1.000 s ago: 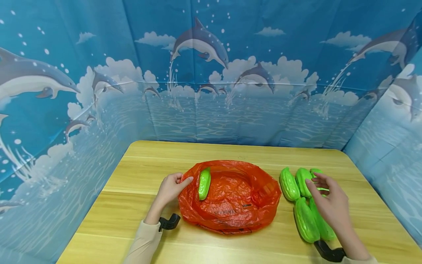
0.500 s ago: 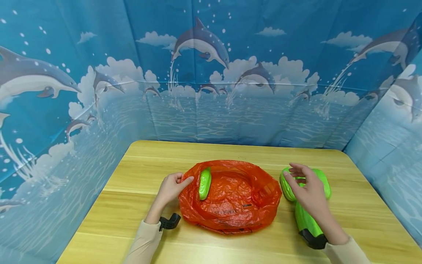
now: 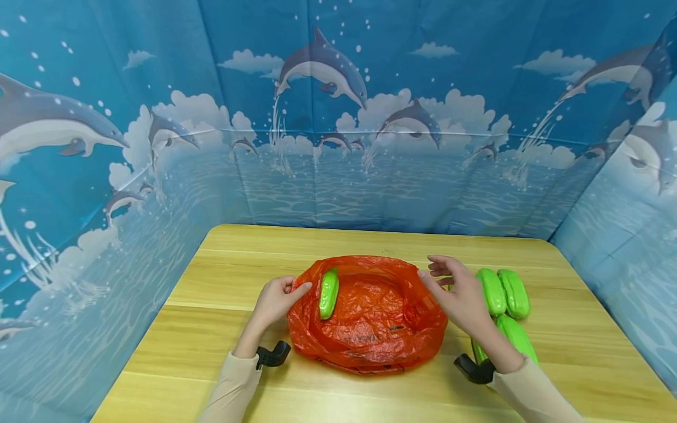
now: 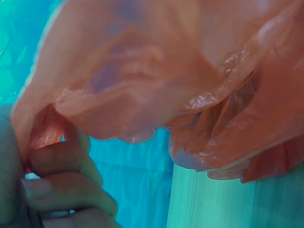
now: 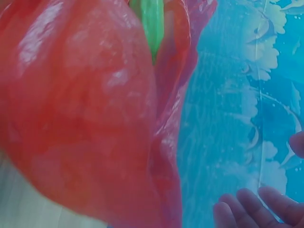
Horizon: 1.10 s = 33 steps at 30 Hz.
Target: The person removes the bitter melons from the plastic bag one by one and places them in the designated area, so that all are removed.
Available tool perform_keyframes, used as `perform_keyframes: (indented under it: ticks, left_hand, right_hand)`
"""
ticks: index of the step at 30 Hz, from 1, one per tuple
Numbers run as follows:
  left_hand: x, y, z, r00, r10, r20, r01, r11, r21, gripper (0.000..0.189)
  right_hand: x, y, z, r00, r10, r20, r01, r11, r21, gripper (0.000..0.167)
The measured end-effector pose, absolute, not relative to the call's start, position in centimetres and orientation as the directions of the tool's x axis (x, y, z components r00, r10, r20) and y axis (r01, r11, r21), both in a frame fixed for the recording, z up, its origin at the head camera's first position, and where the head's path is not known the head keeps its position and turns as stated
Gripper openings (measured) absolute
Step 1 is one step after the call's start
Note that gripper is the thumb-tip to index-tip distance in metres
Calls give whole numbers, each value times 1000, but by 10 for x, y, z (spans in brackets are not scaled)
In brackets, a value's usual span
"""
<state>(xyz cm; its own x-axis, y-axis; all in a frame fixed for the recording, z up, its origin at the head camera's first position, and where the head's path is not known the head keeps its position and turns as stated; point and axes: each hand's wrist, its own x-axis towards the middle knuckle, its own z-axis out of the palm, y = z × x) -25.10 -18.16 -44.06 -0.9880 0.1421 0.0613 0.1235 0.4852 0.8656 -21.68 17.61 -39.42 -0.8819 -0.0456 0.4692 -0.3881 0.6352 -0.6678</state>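
Note:
A red plastic bag (image 3: 370, 352) lies with its mouth spread wide on the table. Inside, against its left wall, rests one glossy green ridged piece shaped like a long vegetable (image 3: 329, 294). My left hand (image 3: 277, 302) pinches the bag's left rim between thumb and fingers. By the right rim hovers my right hand (image 3: 460, 296), its fingers loosely spread and holding nothing; the right wrist view shows its fingertips (image 5: 247, 202) apart from the bag. Several similar green pieces (image 3: 492, 292) lie to the right, partly hidden by my right hand and forearm.
The wooden table (image 3: 211, 341) carries the bag and the green pieces. Behind it and along both sides hangs a blue curtain (image 3: 338, 176) printed with dolphins. A black wrist mount (image 3: 273, 355) sits on the left wrist, another mount (image 3: 474, 369) on the right.
My right hand has moved left from above the green pieces to the bag's right rim, carrying nothing. The left hand stays on the bag's left rim.

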Motion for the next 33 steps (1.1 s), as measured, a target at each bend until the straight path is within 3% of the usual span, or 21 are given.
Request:
perform_keyframes:
  ticks: [21,33]
  left_hand:
    - [-250,-181,-439,-989,137,58,119,496,860,39]
    - [-252,-182,-440,-988,135,76,134,504,853,38]
  right_hand:
    - [-230,129,-392,-939,-178,294,-341,590,-732,50]
    - [-242,108,-393,-944,-274,182,-320,640,-698,64]
